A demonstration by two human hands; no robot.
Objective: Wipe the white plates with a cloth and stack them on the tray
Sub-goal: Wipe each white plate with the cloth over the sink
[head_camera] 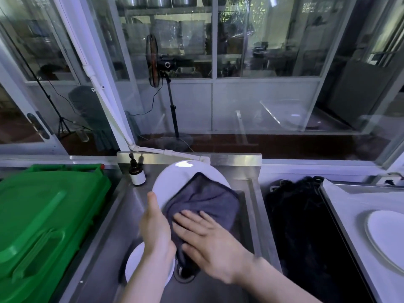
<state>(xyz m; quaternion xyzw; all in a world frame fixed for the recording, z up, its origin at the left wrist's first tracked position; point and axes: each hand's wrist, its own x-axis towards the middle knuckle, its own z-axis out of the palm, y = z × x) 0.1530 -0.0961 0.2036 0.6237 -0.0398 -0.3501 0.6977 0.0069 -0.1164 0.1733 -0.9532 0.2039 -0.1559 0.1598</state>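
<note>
One white plate (172,180), far rim raised, is clasped at its edge by the left hand (156,230); a grey cloth (209,200) is pressed onto it by the flat right hand (207,243).

Three white plates (172,182) (135,259) (384,235); one grey cloth (209,200); two hands (155,228) (209,243); one green bin (43,215); one pump bottle (136,173); one fan (154,60).

Visible body parts: left hand (156,228) and right hand (209,243), each with its forearm. Both hands are bare. The left forearm (142,281) and right forearm (273,278) are bare down to the lower frame edge. The right hand's outline is motion-blurred.
</note>
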